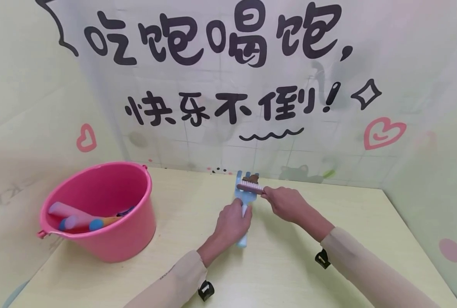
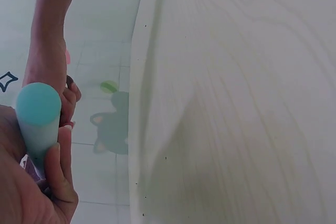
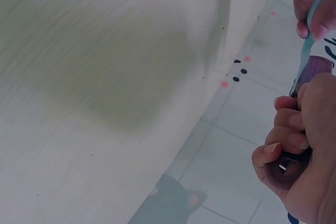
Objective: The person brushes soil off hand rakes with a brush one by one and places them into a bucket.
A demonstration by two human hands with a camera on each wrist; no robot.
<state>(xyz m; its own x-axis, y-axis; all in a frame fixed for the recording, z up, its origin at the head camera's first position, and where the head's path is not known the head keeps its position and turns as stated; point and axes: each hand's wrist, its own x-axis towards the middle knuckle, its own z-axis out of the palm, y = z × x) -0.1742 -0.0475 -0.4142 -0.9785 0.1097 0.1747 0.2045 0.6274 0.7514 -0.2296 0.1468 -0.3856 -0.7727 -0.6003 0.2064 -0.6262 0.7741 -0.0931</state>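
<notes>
My left hand [image 1: 230,222] grips the handle of a light blue garden fork [image 1: 245,196], tines pointing toward the back wall. In the left wrist view its rounded handle end [image 2: 39,106] sticks out of the fist. A brown, mud-like lump [image 1: 252,178] shows at the tines. With my right hand [image 1: 286,203] I hold a purplish brush [image 1: 247,187] by its handle, its pale bristles facing up toward the lump and overlapping the tines. The brush's handle end [image 3: 283,174] has a hole, seen in the right wrist view.
At the left of the pale wooden table [image 1: 309,273] stands a pink bucket [image 1: 132,235]. Inside it lie several items, among them a pink cylinder [image 1: 74,212] and a blue-and-orange piece [image 1: 103,223]. A printed wall [image 1: 220,149] rises close behind the fork.
</notes>
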